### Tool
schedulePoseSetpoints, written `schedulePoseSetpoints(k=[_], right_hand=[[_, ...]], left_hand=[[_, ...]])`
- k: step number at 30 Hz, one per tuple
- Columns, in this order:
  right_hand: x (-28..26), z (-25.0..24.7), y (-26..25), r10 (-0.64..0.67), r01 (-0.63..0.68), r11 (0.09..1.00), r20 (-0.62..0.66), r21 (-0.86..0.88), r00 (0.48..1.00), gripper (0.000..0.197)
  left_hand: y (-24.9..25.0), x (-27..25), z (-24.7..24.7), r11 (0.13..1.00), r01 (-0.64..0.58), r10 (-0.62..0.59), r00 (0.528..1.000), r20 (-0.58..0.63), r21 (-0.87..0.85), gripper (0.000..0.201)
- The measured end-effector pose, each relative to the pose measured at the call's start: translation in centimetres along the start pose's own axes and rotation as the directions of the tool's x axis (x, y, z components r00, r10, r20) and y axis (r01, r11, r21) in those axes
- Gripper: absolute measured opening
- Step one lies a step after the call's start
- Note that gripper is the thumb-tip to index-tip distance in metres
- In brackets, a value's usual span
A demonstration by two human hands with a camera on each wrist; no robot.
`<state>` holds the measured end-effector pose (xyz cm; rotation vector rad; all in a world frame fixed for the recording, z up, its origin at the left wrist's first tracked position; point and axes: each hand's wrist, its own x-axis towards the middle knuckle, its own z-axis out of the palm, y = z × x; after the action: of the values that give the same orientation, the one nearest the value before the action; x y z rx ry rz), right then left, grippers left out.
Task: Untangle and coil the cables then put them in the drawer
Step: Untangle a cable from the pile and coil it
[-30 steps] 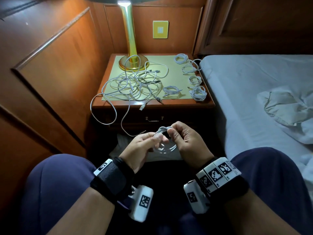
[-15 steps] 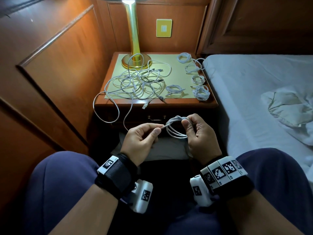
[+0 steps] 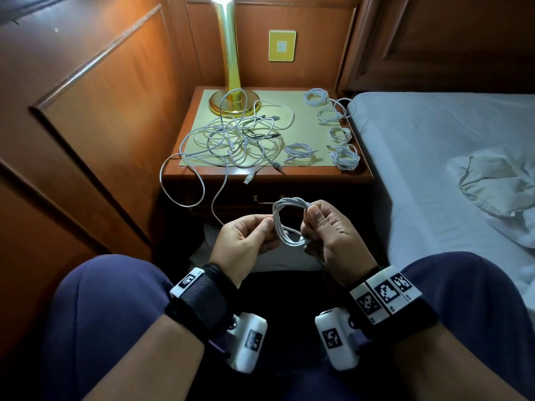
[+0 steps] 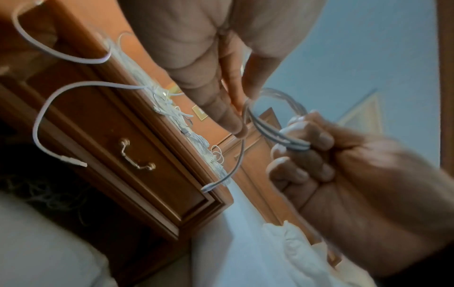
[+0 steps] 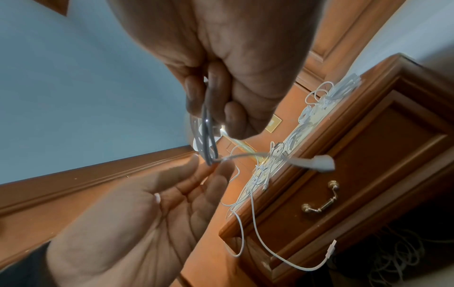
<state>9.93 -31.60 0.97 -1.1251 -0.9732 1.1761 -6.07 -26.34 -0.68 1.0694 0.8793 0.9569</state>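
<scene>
Your right hand (image 3: 333, 235) grips the coiled white cable (image 3: 288, 219) upright between both hands; your left hand (image 3: 246, 241) pinches its loose tail at the loop's left side. The closed drawer (image 3: 260, 198) sits just beyond your fingertips, nearer neither hand.

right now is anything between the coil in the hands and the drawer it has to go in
Yes: the drawer itself is closed, handle untouched. Loose cables from the tangle dangle over its front. Both hands, left hand and right hand, grip the coiled cable.
</scene>
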Motion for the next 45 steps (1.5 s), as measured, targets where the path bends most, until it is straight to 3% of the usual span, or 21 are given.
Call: schedulePoseSetpoints(k=[3, 6, 9, 13, 16, 21, 25, 28, 31, 37, 42, 45], right_hand=[[0.2, 0.2, 0.1, 0.022, -0.022, 0.999, 0.006, 0.039, 1.0, 0.035], [0.2, 0.3, 0.1, 0.03, -0.03, 1.0, 0.005, 0.008, 1.0, 0.031], [0.1, 0.3, 0.2, 0.032, -0.033, 0.998, -0.008, -0.057, 0.999, 0.028], [0.3, 0.3, 0.6, 0.032, -0.041, 0.988, -0.063, -0.15, 0.998, 0.026], [0.6, 0.2, 0.9, 0.034, -0.048, 0.984, -0.082, -0.17, 0.996, 0.026], [0.5, -0.1, 1.2, -0.027, 0.007, 0.968, -0.079, -0.252, 0.996, 0.032], [0.7, -0.7, 1.2, -0.126, 0.047, 0.887, -0.144, -0.46, 0.982, 0.029], [0.8, -1.1, 1.1, -0.135, 0.026, 0.869, -0.185, -0.495, 0.973, 0.027], [0.8, -1.3, 0.7, -0.136, 0.028, 0.873, -0.188, -0.487, 0.973, 0.021], [0.6, -1.2, 0.6, -0.278, 0.146, 0.797, -0.142, -0.587, 0.95, 0.011], [0.6, -1.1, 0.8, -0.328, 0.185, 0.771, -0.13, -0.609, 0.936, 0.013], [0.6, -1.0, 0.7, -0.308, 0.177, 0.79, -0.129, -0.587, 0.943, 0.014]], left_hand=[[0.1, 0.0, 0.4, 0.984, 0.035, -0.033, 0.999, 0.016, -0.177, 0.032], [-0.3, 0.2, 0.1, 0.99, 0.008, -0.006, 1.0, 0.013, -0.14, 0.027], [-0.6, 0.3, -0.4, 0.996, -0.004, 0.012, 0.996, 0.086, -0.09, 0.019], [-0.1, 0.1, 0.0, 0.984, 0.03, 0.004, 0.982, 0.189, -0.177, 0.033], [0.1, 0.1, 0.3, 0.974, 0.051, -0.005, 0.979, 0.202, -0.221, 0.034], [0.2, 0.0, 0.3, 0.997, -0.076, 0.075, 0.972, 0.224, -0.002, 0.038], [0.4, 0.1, -0.1, 0.973, -0.171, 0.124, 0.955, 0.269, 0.157, 0.051], [0.3, 0.1, -0.3, 0.966, -0.173, 0.113, 0.95, 0.291, 0.19, 0.056], [0.3, 0.2, -0.5, 0.94, -0.226, 0.16, 0.954, 0.255, 0.256, 0.056], [0.1, 0.6, -1.0, 0.857, -0.306, 0.274, 0.952, 0.137, 0.416, 0.048], [-0.2, 0.6, -0.5, 0.935, -0.164, 0.187, 0.981, -0.043, 0.314, 0.02], [-0.5, 0.8, -0.6, 0.934, -0.139, 0.168, 0.984, -0.061, 0.328, 0.009]])
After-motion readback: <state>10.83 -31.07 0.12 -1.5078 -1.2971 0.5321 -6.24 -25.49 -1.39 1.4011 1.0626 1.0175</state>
